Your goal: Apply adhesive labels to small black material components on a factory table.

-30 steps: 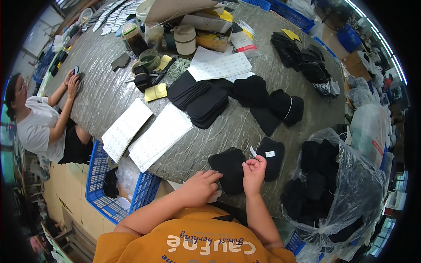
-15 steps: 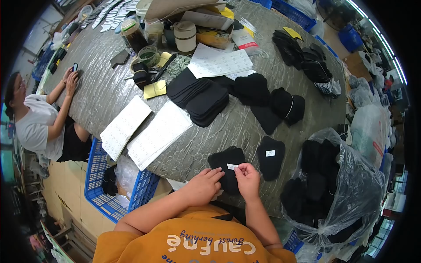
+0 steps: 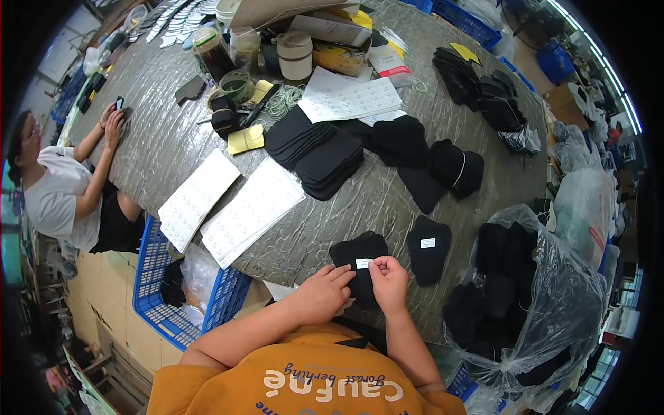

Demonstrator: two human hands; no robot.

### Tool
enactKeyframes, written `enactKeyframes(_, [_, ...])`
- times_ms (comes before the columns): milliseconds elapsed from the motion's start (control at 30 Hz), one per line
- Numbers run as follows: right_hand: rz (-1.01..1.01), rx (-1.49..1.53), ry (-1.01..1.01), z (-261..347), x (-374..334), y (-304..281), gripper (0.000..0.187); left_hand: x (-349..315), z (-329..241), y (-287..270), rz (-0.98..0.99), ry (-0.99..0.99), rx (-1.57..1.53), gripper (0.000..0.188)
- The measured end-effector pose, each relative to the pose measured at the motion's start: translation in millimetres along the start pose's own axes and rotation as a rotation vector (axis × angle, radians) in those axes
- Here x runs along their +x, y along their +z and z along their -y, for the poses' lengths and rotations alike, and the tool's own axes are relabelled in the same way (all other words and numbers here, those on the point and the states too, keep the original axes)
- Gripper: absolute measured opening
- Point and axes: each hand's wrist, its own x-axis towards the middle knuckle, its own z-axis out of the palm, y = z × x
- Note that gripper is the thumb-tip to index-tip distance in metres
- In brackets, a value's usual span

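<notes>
A black shaped fabric piece (image 3: 360, 247) lies at the table's near edge in front of me, seemingly on others like it. My left hand (image 3: 322, 293) rests on its left side, fingers stretched out and holding nothing. Between the thumb and forefinger of my right hand (image 3: 389, 283) is one end of a small white label (image 3: 362, 263), which lies over the middle of the black piece. Just to the right is another black piece (image 3: 429, 259) with a white label (image 3: 427, 243) on its upper part.
Label sheets (image 3: 252, 211) and stacked black pieces (image 3: 328, 166) lie farther back. A clear plastic bag (image 3: 553, 304) of black pieces stands at the right, a blue crate (image 3: 155, 304) at the lower left. Another person (image 3: 66, 187) sits at the far left holding a phone.
My right hand has shifted very slightly left with the label, which now sits flatter and a little lower against the black piece. The left hand stays in place.
</notes>
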Motion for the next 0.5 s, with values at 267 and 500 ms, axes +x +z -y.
enactKeyframes(267, [-0.007,0.005,0.001,-2.1,1.3,1.6,0.004,1.1,-0.4,-0.7,-0.002,-0.004,-0.021,0.023])
enactKeyframes(500, [-0.013,0.005,-0.005,-3.5,1.4,1.2,0.006,4.8,0.4,-0.6,0.022,-0.018,-0.034,0.022])
